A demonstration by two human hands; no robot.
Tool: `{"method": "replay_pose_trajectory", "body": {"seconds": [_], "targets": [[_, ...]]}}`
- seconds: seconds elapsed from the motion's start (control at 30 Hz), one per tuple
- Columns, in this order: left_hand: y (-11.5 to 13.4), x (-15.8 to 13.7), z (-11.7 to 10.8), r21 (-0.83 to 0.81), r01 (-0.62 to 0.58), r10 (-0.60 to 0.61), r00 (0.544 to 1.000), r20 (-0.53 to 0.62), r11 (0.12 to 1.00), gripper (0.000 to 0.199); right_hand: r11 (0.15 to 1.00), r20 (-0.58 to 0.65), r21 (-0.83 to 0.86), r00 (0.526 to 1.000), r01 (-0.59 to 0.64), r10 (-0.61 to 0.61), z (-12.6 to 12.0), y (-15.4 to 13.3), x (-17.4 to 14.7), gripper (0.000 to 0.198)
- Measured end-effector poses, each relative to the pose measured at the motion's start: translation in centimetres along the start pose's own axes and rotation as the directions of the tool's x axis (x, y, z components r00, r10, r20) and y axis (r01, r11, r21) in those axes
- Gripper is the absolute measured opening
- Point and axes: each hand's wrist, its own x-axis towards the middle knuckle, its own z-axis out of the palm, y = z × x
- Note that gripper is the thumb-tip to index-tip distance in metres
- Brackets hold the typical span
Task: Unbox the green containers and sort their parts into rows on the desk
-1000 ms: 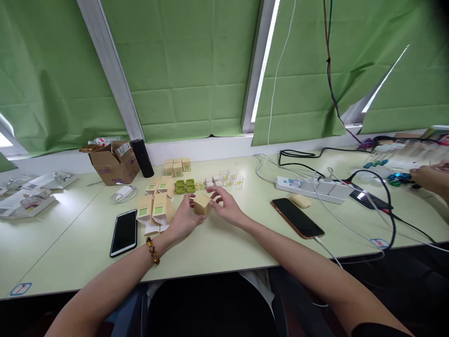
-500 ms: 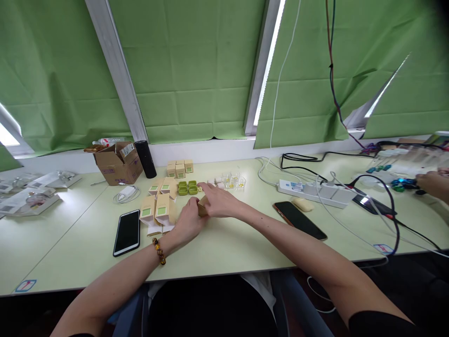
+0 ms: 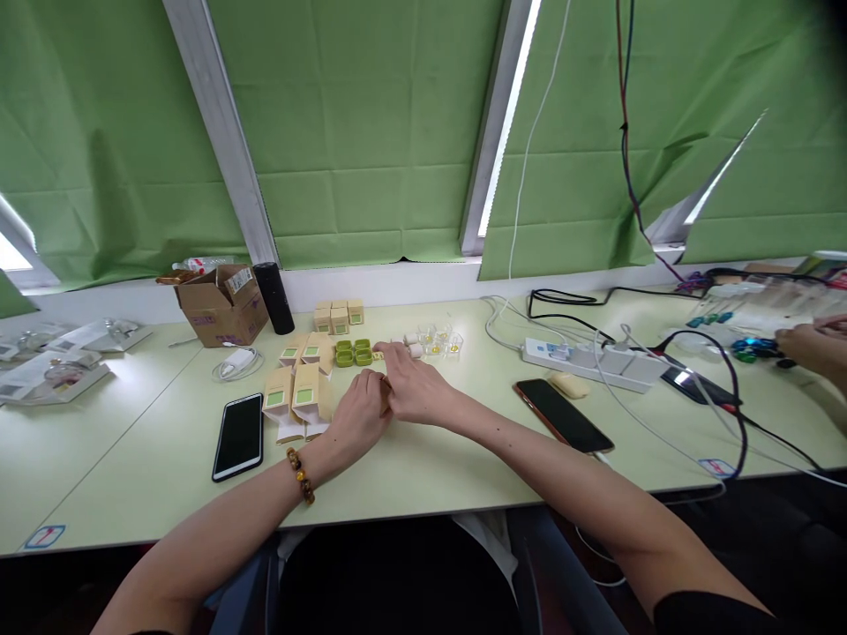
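My left hand (image 3: 361, 407) and my right hand (image 3: 416, 385) meet over the middle of the table, both closed around a small kraft cardboard box (image 3: 385, 397). Fingers cover most of that box. Left of my hands stand several open cream boxes with green label windows, such as this box (image 3: 308, 394). Just beyond my fingers lie small green trays (image 3: 354, 353) with square cups. Clear plastic cups (image 3: 440, 339) with yellow inside and small pale pink-white cylinders (image 3: 414, 349) sit behind my right hand.
Small closed boxes (image 3: 340, 316) stand at the back. A brown carton (image 3: 225, 309), black cylinder (image 3: 273, 298) and white-edged phone (image 3: 239, 437) are to the left. Rightward lie another phone (image 3: 562, 414), a power strip (image 3: 592, 363) and cables. Another person's hand (image 3: 811, 346) works at far right.
My hands have closed further over the box, so less of it shows. My right fingers have shifted slightly. The other person's hand has moved a little to the left.
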Motion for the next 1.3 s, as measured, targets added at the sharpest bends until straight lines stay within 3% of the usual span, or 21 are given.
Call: {"method": "replay_pose_trajectory", "body": {"seconds": [0.2,0.43,0.7,0.77,0.93,1.0,1.13,1.23,1.3], "targets": [[-0.8,0.1,-0.3,-0.146,0.006,-0.021,0.995,-0.098,0.989,0.026,0.980,-0.125,0.201,0.992,0.008,0.017,1.1,2.3,-0.7,0.074],[-1.1,0.2,-0.5,0.062,-0.010,0.012,1.000,-0.028,0.998,0.020,0.963,-0.171,0.265,0.985,0.045,0.001,2.5,2.4,-0.5,0.063],[-1.3,0.0,-0.7,0.027,0.012,-0.011,0.999,-0.035,1.000,0.029,0.884,-0.277,0.466,0.956,0.045,0.097,3.0,3.8,0.1,0.047],[-1.5,0.0,-0.7,0.034,0.050,-0.049,0.999,-0.019,0.998,0.032,0.832,-0.297,0.553,0.944,0.048,0.143,3.0,4.7,0.5,0.043],[-1.9,0.1,-0.7,0.054,0.129,-0.130,0.991,0.012,0.990,0.052,0.572,-0.190,0.820,0.928,-0.030,0.321,3.4,7.7,1.4,0.045],[-2.0,0.2,-0.8,0.046,0.121,-0.122,0.992,0.024,0.992,0.051,0.547,-0.202,0.836,0.910,-0.032,0.361,3.9,8.7,1.6,0.047],[-2.3,0.2,-0.8,0.077,0.058,-0.062,0.997,0.045,0.995,0.039,0.598,-0.256,0.801,0.879,-0.040,0.402,5.2,9.4,1.8,0.036],[-2.3,0.3,-0.9,0.107,0.011,-0.017,0.998,0.056,0.994,0.036,0.765,-0.425,0.644,0.840,0.019,0.337,5.5,9.0,1.5,0.022],[-2.1,0.2,-0.9,0.113,-0.009,0.003,0.998,0.058,0.994,0.045,0.896,-0.572,0.433,0.799,0.103,0.184,5.3,8.6,1.2,0.022]]}}
